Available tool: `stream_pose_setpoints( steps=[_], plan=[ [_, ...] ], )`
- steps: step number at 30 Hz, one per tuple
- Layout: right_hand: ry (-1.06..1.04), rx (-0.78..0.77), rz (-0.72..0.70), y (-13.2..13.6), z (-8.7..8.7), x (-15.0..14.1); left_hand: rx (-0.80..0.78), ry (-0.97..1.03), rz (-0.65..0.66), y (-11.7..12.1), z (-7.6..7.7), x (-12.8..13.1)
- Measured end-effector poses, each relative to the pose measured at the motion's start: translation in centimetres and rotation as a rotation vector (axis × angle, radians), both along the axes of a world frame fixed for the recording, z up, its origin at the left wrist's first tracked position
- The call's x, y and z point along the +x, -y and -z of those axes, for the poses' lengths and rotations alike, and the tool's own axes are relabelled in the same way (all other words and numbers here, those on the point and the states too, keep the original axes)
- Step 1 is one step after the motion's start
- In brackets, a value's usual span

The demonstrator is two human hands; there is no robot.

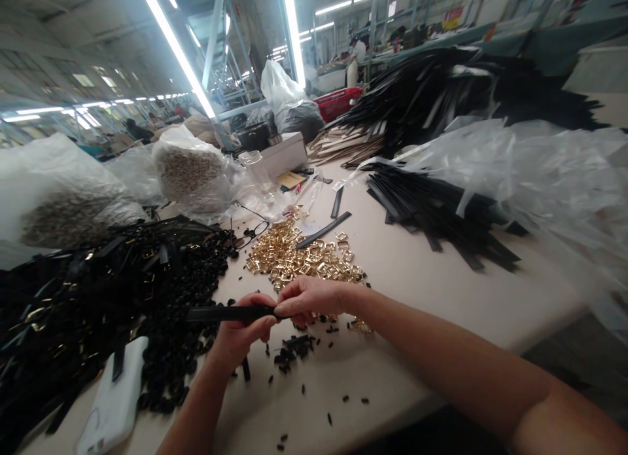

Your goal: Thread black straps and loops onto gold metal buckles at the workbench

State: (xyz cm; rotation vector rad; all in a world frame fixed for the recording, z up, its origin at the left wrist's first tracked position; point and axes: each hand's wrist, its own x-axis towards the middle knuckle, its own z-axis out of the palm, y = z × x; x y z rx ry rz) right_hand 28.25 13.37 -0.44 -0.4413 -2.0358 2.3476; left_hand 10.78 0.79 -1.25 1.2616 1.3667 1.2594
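Note:
A flat black strap [216,313] lies across my left hand [240,334], pinched between thumb and fingers, its free end pointing left. My right hand [309,296] closes on the strap's other end, fingertips touching those of the left. Whatever small part may sit between the fingertips is hidden. Just beyond the hands spreads a heap of gold metal buckles [284,252], with one black strap [324,230] lying over it. Below the hands, small black pieces [294,351] are scattered on the pale table [392,370].
At left is a big pile of black straps with gold buckles [98,298], beside black loops [167,370] and a white power bank [115,396]. Strap bundles [432,206] and clear plastic [540,173] lie right. Filled bags [189,173], a glass jar [255,170] and eyeglasses [255,231] stand behind.

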Motion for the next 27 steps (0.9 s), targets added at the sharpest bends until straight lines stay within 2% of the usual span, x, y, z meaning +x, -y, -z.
stream_pose_setpoints(
  steps=[3, 8, 11, 16, 18, 23, 25, 27],
  plan=[
    [-0.043, -0.043, 0.021, 0.2, -0.2, 0.0, 0.013, 0.096, -0.044, 0.0, 0.2, 0.3],
    [-0.167, -0.104, 0.058, 0.7, -0.7, 0.0, 0.036, 0.375, -0.114, -0.1, 0.0, 1.7],
    [-0.192, -0.075, 0.1, 0.9, -0.6, -0.1, 0.07, 0.364, -0.168, 0.0, -0.2, 2.0],
    [-0.07, 0.094, 0.178, 0.7, -0.4, -0.2, 0.093, -0.011, -0.204, 0.1, -0.7, 1.9],
    [0.007, 0.144, 0.182, 0.6, -0.6, -0.2, 0.112, -0.076, -0.207, 0.1, -0.9, 2.0],
    [0.073, 0.301, 0.229, 0.8, -1.5, 0.0, 0.075, -0.092, -0.17, 0.3, -1.0, 1.8],
    [0.034, 0.429, 0.284, 0.6, -1.5, -0.1, 0.067, -0.053, -0.183, 0.2, -0.7, 1.6],
    [0.009, 0.585, 0.36, 0.4, -1.2, -0.1, 0.071, 0.021, -0.255, 0.0, -0.4, 1.6]
  ],
)
